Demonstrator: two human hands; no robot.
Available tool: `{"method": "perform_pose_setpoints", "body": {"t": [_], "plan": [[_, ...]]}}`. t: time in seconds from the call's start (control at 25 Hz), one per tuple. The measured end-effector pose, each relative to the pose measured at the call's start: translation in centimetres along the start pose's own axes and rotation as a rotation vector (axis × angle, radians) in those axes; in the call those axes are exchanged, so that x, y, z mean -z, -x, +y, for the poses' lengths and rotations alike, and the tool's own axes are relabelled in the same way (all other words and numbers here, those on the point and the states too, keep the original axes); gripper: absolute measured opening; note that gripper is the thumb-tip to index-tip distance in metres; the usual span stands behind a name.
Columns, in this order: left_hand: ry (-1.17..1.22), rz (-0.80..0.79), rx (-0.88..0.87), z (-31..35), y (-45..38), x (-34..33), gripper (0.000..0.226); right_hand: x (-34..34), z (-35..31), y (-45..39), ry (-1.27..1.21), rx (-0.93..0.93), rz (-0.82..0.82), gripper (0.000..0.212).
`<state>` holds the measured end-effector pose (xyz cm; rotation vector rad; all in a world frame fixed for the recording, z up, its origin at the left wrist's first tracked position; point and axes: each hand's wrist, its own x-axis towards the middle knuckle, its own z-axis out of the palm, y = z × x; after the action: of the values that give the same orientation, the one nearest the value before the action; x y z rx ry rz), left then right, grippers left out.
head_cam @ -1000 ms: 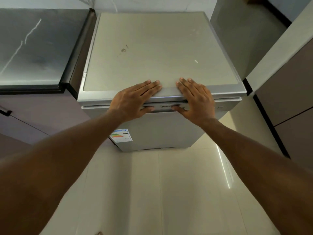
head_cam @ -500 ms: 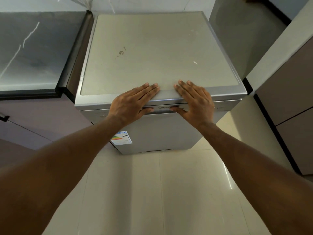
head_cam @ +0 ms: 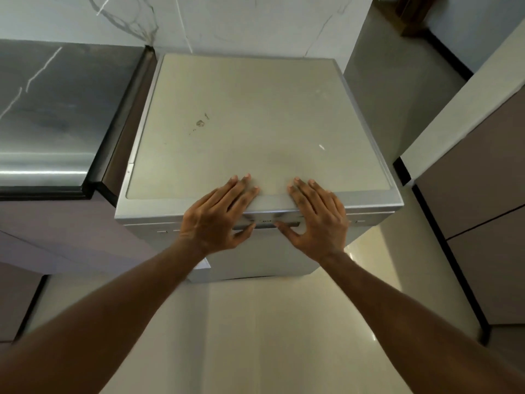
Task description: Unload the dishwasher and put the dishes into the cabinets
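A silver freestanding dishwasher [head_cam: 255,123] stands below me, seen from above, with its door [head_cam: 284,251] shut. My left hand [head_cam: 218,217] and my right hand [head_cam: 318,220] rest side by side on its front top edge. The fingers lie flat and spread on the top panel. Both thumbs press against the handle strip [head_cam: 267,221] at the top of the door. Neither hand holds anything. No dishes show, and the inside of the machine is hidden.
A dark glossy countertop [head_cam: 56,109] adjoins the dishwasher on the left, with mauve lower cabinets [head_cam: 56,237] beneath. Tall mauve cabinet fronts [head_cam: 483,223] stand on the right. Pale glossy floor tiles [head_cam: 255,322] lie in front. A marbled white wall [head_cam: 227,24] is behind.
The slight gap between the door and the top panel has closed up. Both hands stayed at the front edge. My view tilted up, bringing the wall into sight.
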<state>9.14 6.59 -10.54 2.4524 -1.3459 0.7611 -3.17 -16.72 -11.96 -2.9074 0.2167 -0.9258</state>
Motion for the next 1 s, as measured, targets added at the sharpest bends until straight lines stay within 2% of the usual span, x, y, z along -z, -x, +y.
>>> {"method": "perform_pose_setpoints", "body": {"t": [0.08, 0.16, 0.2, 0.28, 0.36, 0.44, 0.6, 0.8, 0.96, 1.0], "plan": [[0.098, -0.066, 0.098, 0.6, -1.3, 1.2, 0.061, 0.7, -0.9, -1.5, -0.019, -0.078, -0.031, 0.057], [0.153, -0.157, 0.219, 0.8, -4.0, 3.0, 0.042, 1.8, -1.5, -4.6, 0.000, -0.153, -0.090, 0.038], [0.148, -0.186, 0.276, 0.8, -5.4, 3.6, 0.037, 2.1, -1.4, -6.0, 0.036, -0.181, -0.156, 0.037], [0.103, -0.226, 0.343, 0.3, -7.0, 3.8, 0.042, 2.1, -1.0, -8.0, 0.119, -0.214, -0.289, 0.056], [0.042, -0.308, 0.419, -0.4, -7.1, 2.9, 0.079, 1.4, -0.6, -8.7, 0.168, -0.250, -0.432, 0.084], [0.038, -0.402, 0.497, -0.9, -7.1, 2.1, 0.096, 0.9, -0.3, -8.9, 0.159, -0.263, -0.553, 0.092], [0.084, -0.555, 0.518, -1.2, -7.3, 1.6, 0.095, 1.4, -0.3, -9.2, 0.130, -0.274, -0.589, 0.091], [0.034, -0.544, 0.507, -1.1, -7.6, 1.5, 0.096, 1.8, -0.4, -9.1, 0.130, -0.245, -0.582, 0.090], [0.093, -0.658, 0.540, -1.1, -7.2, 3.3, 0.085, 2.4, -0.5, -10.0, 0.091, -0.318, -0.620, 0.090], [0.106, -0.554, 0.528, -1.5, -7.3, 4.0, 0.080, 3.0, -0.3, -10.6, 0.062, -0.323, -0.666, 0.090]]}}
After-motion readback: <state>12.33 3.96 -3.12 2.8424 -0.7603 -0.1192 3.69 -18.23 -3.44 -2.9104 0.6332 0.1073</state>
